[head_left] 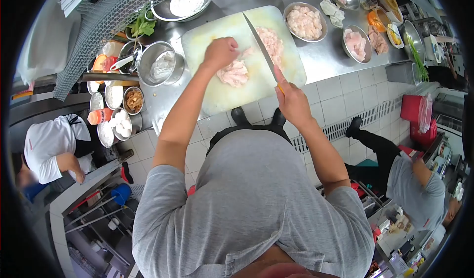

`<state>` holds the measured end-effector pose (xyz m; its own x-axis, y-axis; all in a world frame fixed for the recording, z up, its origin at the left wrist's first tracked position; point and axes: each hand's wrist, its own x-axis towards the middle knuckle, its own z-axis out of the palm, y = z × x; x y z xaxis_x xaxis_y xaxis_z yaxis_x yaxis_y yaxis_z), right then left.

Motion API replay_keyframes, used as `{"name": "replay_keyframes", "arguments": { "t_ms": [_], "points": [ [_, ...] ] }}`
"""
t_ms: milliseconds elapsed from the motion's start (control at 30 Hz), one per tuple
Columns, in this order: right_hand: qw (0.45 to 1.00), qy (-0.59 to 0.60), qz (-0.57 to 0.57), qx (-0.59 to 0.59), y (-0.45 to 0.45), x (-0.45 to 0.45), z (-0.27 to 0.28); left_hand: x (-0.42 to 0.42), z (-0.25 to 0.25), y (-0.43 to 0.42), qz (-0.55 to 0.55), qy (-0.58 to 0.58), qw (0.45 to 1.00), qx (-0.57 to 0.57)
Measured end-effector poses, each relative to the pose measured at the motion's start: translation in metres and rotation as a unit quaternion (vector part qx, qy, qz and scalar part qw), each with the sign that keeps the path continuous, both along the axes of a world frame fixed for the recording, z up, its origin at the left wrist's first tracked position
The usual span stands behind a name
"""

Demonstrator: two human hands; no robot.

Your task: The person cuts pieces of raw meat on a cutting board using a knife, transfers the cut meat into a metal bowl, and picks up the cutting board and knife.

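Observation:
My right hand is wrapped round the orange handle of a long knife, whose blade points away from me over the white cutting board. Left of the blade, my left hand is closed above the board; whether its curled fingers hold anything is hidden. Just below it lies a pile of pale raw meat. Smaller cut pieces of meat lie on the board to the right of the blade.
A bowl of cut meat and a bowl of larger pieces stand right of the board. A metal pot stands left. One person is at far left, another at right.

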<state>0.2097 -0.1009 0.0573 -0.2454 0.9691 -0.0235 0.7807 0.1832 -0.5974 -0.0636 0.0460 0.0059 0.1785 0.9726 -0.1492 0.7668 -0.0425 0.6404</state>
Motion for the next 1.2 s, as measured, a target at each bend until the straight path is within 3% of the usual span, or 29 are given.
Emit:
{"name": "replay_keyframes", "arguments": {
  "t_ms": [67, 267, 500, 700, 900, 1000, 1200],
  "points": [
    [0.999, 0.03, 0.0, 0.035, -0.006, -0.005, 0.009, -0.022, 0.003, -0.001, 0.015, -0.011, 0.999, 0.039],
    [0.992, -0.101, 0.055, -0.054, -0.004, 0.007, -0.031, -0.043, 0.017, -0.012, 0.035, -0.007, 0.998, 0.05],
    [0.998, -0.055, 0.033, -0.017, -0.009, -0.002, -0.003, -0.05, 0.002, -0.03, 0.024, -0.002, 0.998, 0.054],
    [0.991, -0.094, 0.068, -0.067, 0.0, 0.007, -0.029, -0.025, 0.016, -0.036, -0.047, 0.069, 0.996, -0.038],
    [0.996, -0.077, 0.026, -0.039, 0.006, 0.02, -0.034, 0.002, 0.001, -0.021, -0.112, 0.107, 0.988, -0.013],
    [0.997, -0.057, 0.025, -0.049, 0.003, 0.016, -0.033, 0.013, -0.009, -0.012, -0.175, 0.209, 0.961, -0.046],
    [0.997, -0.041, 0.005, -0.059, -0.001, 0.023, -0.035, 0.006, -0.008, 0.022, -0.125, 0.041, 0.99, -0.048]
  ]
}}
